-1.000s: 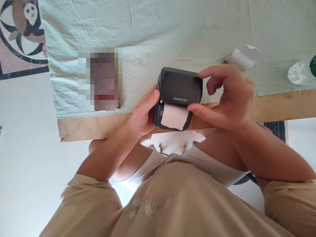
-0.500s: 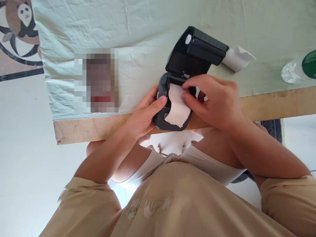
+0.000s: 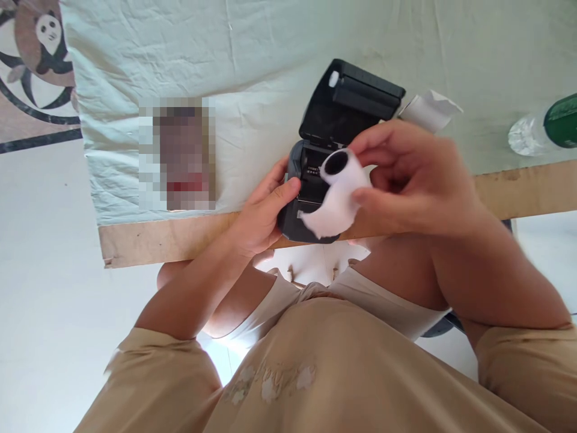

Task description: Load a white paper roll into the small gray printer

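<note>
With your left hand [image 3: 265,210] part-closed round the side of the open-lidded, black plastic printer [image 3: 311,192], and your right hand [image 3: 415,186] pinching the white paper roll [image 3: 347,195] over it between thumb and fingers, squeeze lightly (the loose end [image 3: 327,224] could crease).

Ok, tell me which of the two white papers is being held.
The paper roll with the dark centre, held in the right hand; the other white paper lies on the pale green cloth.
</note>
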